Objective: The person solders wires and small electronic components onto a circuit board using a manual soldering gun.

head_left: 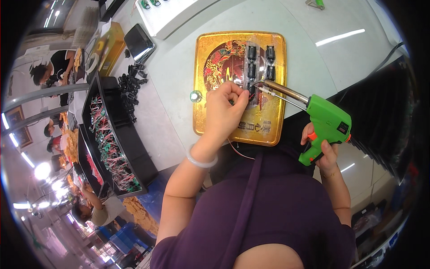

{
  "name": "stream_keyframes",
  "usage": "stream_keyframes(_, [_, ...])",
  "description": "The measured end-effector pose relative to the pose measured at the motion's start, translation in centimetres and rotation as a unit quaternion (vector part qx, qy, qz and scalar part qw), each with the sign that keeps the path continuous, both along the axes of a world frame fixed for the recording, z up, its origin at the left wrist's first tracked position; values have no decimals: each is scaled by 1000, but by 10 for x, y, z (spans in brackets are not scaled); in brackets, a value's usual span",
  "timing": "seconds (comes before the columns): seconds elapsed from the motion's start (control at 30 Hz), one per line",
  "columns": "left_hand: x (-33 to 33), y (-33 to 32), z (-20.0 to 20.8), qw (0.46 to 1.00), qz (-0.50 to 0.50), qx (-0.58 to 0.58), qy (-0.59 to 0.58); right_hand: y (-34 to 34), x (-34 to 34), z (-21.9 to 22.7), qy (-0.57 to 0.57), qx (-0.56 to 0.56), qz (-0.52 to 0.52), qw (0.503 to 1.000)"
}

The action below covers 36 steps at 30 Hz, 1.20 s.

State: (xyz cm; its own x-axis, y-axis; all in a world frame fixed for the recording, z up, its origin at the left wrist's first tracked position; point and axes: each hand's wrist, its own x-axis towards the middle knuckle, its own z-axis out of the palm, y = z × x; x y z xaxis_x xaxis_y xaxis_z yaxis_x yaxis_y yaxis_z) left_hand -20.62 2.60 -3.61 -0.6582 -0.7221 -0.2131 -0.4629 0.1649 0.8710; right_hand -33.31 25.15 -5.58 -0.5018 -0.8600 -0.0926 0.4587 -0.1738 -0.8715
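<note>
My right hand [323,150] is wrapped round the handle of a green soldering gun [329,117] with an orange trigger. Its metal tip reaches left to one of several small black plastic parts [251,71], set in two columns on a clear strip. That strip lies on a gold decorated tin lid [240,135]. My left hand [226,105] is pinched close to the soldering tip, at the same black part. Thin red wire seems to show at its fingertips; the rest of what it grips is hidden by the fingers.
To the left a black bin [127,148] holds many small green boards with red and white wires. Loose black parts [131,87] lie beside it, near a dark phone [139,43]. A white tray [174,15] stands at the back. Other people sit at work far left.
</note>
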Motion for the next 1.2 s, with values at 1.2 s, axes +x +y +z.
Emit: stream_keyframes(1.2, [-3,1,-9,997,34,-35,58,0,4,-10,-29,6,-4,1000])
